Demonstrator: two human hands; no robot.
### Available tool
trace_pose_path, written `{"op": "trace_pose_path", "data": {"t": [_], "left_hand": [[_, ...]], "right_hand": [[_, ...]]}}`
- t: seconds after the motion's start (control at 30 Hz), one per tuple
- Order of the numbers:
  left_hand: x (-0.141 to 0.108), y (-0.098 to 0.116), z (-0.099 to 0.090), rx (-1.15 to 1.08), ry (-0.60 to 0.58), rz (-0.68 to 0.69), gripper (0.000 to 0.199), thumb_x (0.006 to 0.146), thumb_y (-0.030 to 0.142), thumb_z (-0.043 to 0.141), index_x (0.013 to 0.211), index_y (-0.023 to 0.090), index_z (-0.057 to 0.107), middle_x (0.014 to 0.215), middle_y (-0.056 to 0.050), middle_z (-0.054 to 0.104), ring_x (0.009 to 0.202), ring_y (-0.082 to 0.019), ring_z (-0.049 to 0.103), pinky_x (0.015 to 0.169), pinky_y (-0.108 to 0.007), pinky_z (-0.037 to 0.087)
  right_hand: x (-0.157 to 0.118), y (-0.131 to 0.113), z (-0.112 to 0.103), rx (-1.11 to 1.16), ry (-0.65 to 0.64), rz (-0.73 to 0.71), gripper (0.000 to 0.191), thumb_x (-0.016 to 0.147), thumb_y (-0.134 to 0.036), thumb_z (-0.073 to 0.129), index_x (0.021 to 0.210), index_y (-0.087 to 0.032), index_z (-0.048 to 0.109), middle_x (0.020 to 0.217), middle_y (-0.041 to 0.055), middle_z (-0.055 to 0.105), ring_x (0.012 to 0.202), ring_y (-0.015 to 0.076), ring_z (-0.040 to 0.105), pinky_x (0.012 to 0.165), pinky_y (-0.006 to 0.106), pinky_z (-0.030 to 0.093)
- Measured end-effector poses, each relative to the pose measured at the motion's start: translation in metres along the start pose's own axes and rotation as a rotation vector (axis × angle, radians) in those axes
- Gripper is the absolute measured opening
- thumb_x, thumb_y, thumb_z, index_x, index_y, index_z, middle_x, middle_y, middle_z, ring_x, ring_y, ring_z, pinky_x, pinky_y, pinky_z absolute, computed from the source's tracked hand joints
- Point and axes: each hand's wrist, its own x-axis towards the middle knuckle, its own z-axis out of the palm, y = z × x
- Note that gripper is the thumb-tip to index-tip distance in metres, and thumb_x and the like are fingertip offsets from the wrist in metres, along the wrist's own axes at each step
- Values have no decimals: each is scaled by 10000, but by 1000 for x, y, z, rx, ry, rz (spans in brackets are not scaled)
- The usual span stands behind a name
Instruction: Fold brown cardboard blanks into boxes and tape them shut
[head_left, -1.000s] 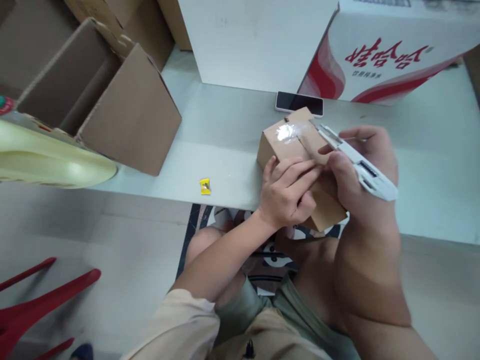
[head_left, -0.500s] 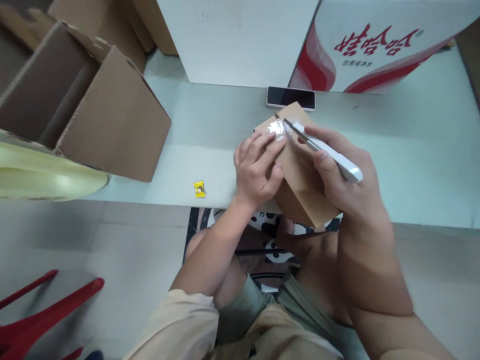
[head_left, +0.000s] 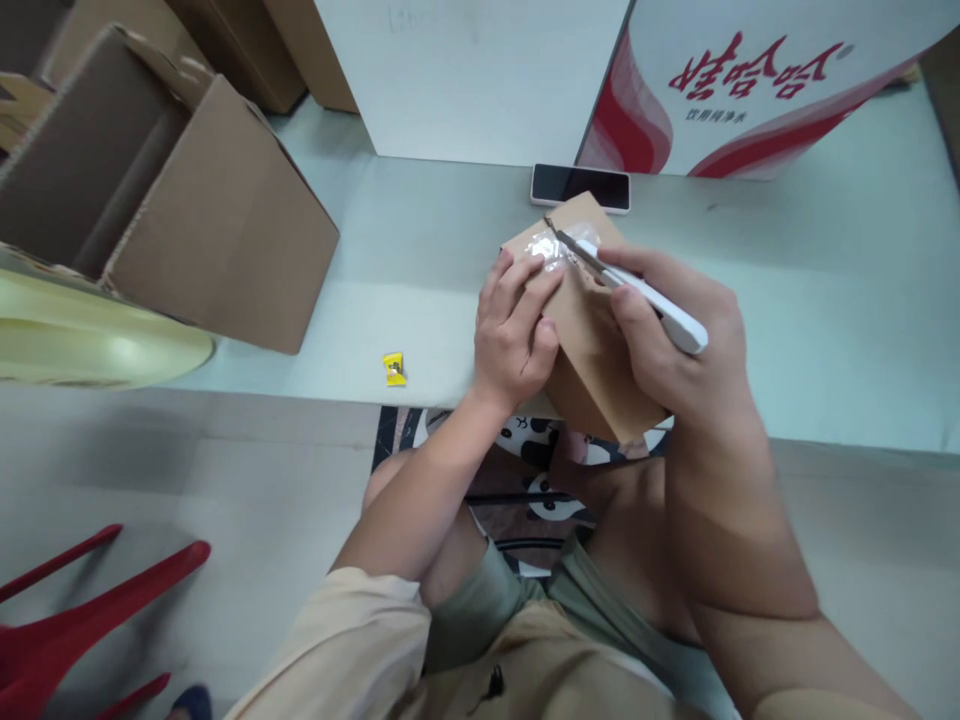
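Pale table (head_left: 847, 300), near edge over a tiled floor (head_left: 262, 480). Small carton (head_left: 589, 345) on it, set askew, near end jutting past that edge. Left hand (head_left: 514, 335) laid on the carton's top, fingers a little apart, thumb off to the side, clamped on nothing. Right hand (head_left: 664, 300) closed round a white cutter (head_left: 652, 298); blade (head_left: 576, 246) lies across clear tape (head_left: 544, 248), tip by the far-left edge. My judgement: left fingertips (head_left: 534, 264) sit close to the blade's line; safer further back, pressing down. A shallow angle and light pressure should part tape and spare the contents. The jutting end may tip under a hard push. Beyond: phone (head_left: 581, 188) just past the carton, candy (head_left: 394, 369) to the left, then open box (head_left: 232, 230) and yellow bottle (head_left: 105, 340). White box (head_left: 480, 80) and red-printed box (head_left: 720, 110) behind; red legs (head_left: 142, 582) low left.
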Motion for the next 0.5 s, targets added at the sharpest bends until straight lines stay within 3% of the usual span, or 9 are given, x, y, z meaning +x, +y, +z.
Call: {"op": "trace_pose_path", "data": {"t": [0.33,0.5], "left_hand": [[3,2,-2,-9,31,23,498,1041,447,257,1315,206,596,1341,-113,617,1344,-274,538,1243,-497,318],[2,-2,-3,0,58,32,485,1046,454,279,1280,204,624,1323,-111,629,1336,-275,545,1228,-507,347]], "right_hand": [[-7,7,-3,48,91,33,299,963,-405,528,1038,-239,764,876,47,764,820,218,737,775,373,599],[-19,7,-1,132,387,-62,321,969,-481,509,1052,-270,736,853,38,718,758,216,716,690,388,564]]}}
